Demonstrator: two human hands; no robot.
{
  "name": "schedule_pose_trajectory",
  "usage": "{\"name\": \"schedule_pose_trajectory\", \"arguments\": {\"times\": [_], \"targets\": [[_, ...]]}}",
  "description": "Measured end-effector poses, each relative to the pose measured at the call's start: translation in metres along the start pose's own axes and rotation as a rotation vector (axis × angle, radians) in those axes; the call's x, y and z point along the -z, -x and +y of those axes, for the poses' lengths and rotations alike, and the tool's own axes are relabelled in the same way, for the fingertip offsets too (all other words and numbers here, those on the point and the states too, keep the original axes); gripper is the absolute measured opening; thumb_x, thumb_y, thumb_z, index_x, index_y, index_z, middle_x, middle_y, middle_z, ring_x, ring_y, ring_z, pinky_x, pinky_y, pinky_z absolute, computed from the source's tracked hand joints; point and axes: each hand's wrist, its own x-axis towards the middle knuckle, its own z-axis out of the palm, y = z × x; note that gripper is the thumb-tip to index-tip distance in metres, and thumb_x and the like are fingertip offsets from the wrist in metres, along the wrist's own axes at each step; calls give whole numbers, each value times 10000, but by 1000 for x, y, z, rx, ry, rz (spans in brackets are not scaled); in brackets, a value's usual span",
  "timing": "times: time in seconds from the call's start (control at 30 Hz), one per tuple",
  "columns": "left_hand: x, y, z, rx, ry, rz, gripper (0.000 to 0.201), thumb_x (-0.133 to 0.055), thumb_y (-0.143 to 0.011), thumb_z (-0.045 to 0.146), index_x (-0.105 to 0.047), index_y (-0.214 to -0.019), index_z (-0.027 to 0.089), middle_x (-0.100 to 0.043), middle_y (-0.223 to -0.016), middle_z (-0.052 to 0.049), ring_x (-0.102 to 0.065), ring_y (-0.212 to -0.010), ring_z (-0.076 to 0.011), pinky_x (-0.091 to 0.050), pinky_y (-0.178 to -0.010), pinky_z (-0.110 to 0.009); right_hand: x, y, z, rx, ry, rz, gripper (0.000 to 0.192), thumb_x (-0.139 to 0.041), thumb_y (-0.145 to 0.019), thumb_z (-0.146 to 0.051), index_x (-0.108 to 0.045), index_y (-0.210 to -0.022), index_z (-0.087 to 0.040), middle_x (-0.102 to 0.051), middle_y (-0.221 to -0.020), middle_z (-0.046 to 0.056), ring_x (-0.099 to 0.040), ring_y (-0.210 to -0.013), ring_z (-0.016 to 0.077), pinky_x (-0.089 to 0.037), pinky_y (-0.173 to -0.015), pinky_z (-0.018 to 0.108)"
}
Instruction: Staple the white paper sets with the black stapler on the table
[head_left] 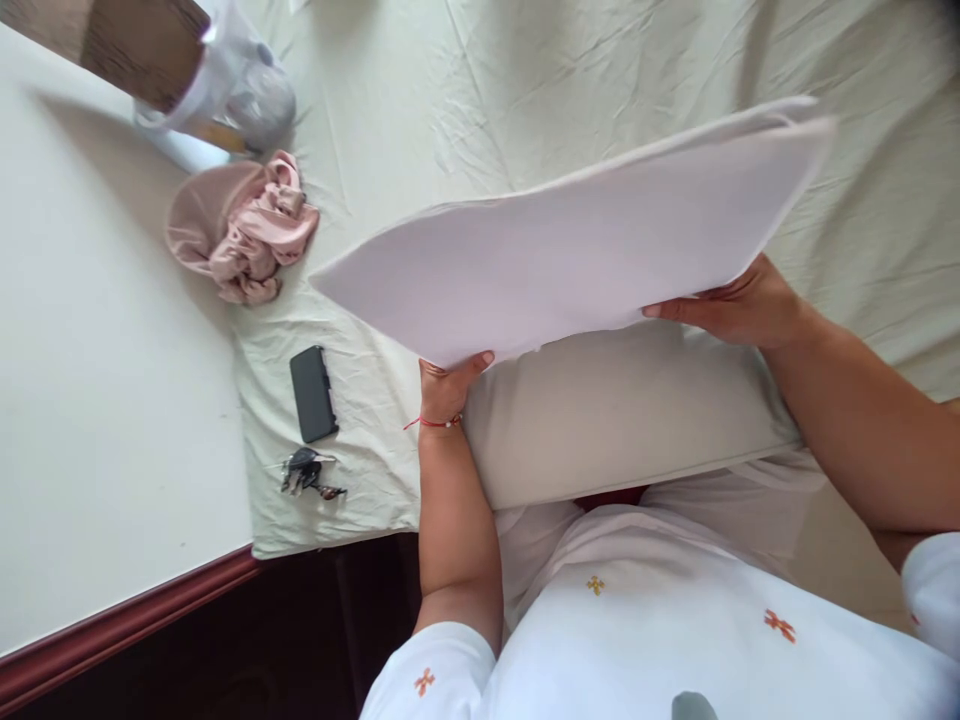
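Item, seen from my remote post: one white fabric piece (555, 250), flat and broad, held at a slant above a bed (390, 130) with a pale green sheet; its layers part at the far right corner (whether anything lies inside, I cannot tell). Grip, left hand (448, 390): pinching the near edge, thumb on top, red bracelet (442, 423) at the wrist. Grip, right hand (750, 305): pinching the same edge farther along. One grey-green cushion (622, 420), below the piece, near the person's lap. Container: one clear plastic bag (259, 95), upper left, something yellowish and a greyish bulk showing through, contents otherwise unclear to me; one brown boxlike object (142, 50) against it. Also: one crumpled pink cloth (255, 230), just beside the bag; one black rectangular device (313, 393); one bunch of keys (306, 470) near it.
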Motion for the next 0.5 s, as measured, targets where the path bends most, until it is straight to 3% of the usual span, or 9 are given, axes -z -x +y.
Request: {"name": "schedule_pose_trajectory", "arguments": {"times": [0.13,0.33,0.5], "targets": [[1,1,1,-47,-13,45,673,-991,-570,437,-735,-1160,241,-778,-1088,-46,-717,-1160,-263,-587,-1037,-405,1,0,-2,123,39,-8,280,-918,-737,-192,-853,-990,-291,-816,-1100,-39,-759,-1104,240,-593,-1067,429],[9,-2,-9,-13,-177,34,513,-953,-606,453,-744,-1005,208,-774,-1044,-59,-712,-1130,-258,-554,-1088,-419,5,-5,-6,-38,222,-162,345,-892,-739,-260,-801,-1070,-224,-803,-1160,57,-735,-1121,287,-573,-1074,463],[7,0,-7,-31,-134,3,621,-957,-608,497,-747,-1131,237,-781,-1106,-64,-719,-1167,-268,-575,-1061,-422,5,-5,-6,-20,278,-207,234,-825,-798,-285,-776,-1023,-242,-810,-1089,65,-744,-1044,290,-596,-1012,470]]}}
